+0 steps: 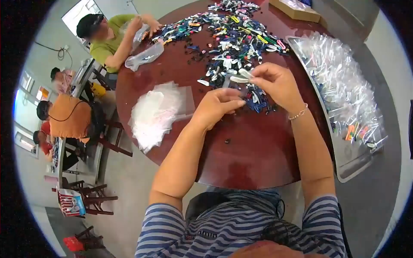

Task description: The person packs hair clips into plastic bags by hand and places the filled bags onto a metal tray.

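Pinching pale clips [240, 78] between thumb and fingertips, the right hand [277, 86] is over the near edge of the clip pile [234, 43], its fingers closed down to a narrow grip. The left hand [218, 106] hangs just beside that same edge, fingers loosely curled; blur hides whether they hold anything. The pile spreads over a glossy dark-red surface [249, 159], with one small dark piece [227, 141] lying nearer the wearer than the pile. Left of the pile is a fanned stack of clear bags [157, 114]; right of it, a metal tray [350, 170] heaped with filled packets [344, 81]. A cardboard box [297, 10] sits beyond the pile, to the right. Across the pile's far left, a co-worker in green [105, 51] handles clear plastic. Farther left of the pile, more people sit beside wooden stools [97, 199] on a pale floor [124, 193].
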